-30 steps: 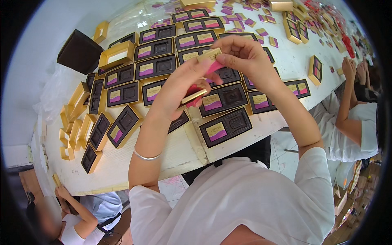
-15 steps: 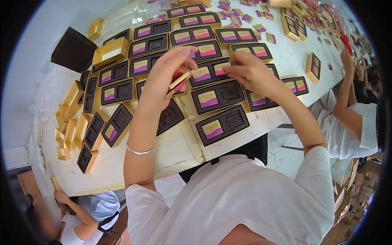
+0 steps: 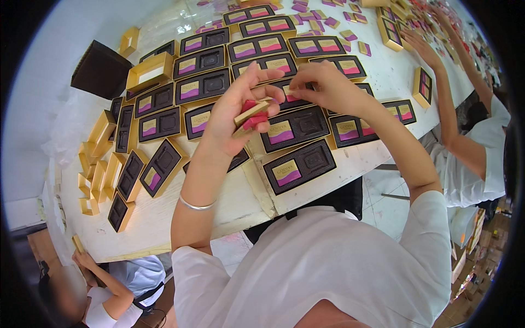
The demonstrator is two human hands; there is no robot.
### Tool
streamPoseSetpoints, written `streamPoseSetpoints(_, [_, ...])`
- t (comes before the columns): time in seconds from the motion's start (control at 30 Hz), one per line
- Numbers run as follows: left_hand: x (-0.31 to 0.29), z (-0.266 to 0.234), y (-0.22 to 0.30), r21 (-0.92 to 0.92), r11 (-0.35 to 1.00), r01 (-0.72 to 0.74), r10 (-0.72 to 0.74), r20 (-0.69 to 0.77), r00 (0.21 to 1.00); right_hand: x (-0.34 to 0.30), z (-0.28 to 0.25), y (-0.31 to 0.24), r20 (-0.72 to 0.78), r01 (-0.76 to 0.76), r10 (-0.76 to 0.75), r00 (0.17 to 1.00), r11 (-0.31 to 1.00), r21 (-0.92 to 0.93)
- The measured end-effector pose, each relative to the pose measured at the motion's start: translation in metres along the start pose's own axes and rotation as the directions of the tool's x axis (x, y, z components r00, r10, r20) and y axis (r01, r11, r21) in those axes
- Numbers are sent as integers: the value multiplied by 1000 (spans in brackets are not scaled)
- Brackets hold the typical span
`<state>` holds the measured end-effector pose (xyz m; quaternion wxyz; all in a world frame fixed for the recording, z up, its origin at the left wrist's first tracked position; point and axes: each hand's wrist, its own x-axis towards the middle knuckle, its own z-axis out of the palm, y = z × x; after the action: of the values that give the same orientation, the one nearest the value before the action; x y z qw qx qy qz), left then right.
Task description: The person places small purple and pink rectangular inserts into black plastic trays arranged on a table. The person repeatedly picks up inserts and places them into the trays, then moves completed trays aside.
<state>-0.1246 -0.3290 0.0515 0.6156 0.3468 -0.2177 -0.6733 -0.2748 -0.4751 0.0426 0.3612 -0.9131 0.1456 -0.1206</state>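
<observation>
My left hand (image 3: 246,109), palm up with fingers curled, holds several pink-and-gold wrapped chocolate squares (image 3: 252,113). Close beside it, the fingers of my right hand (image 3: 331,87) pinch together at a pink-and-gold chocolate square (image 3: 289,93), over a two-slot box partly hidden by both hands. Whether that square is lifted or seated in its slot I cannot tell. Nearer me lie two gold boxes with black trays, each with a purple-and-gold square in the left slot and a bare right slot: one box (image 3: 310,124) behind the other box (image 3: 314,158).
More boxes (image 3: 202,86) stand in rows across the white table (image 3: 229,218). Gold sleeves (image 3: 98,180) and a dark box (image 3: 100,68) are at the left. Loose squares (image 3: 317,24) lie at the back. Other people's arms (image 3: 454,109) reach in at right; another person sits lower left.
My left hand has moved right, toward my right hand, its fingers spreading more. My right hand has shifted slightly left. At the right, another person's arms have stretched out over the table.
</observation>
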Motion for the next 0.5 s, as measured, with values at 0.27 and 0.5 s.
streamPoseSetpoints(0.27, [2, 12, -16, -184, 974, 131, -146, -69, 987, -19, 18, -45, -289, 373, -320, 902, 916, 148])
streamPoseSetpoints(0.5, [-4, 16, -1, 271, 957, 104, -120, 43, 992, -39, -5, -31, -330, 459, -544, 772, 835, -302])
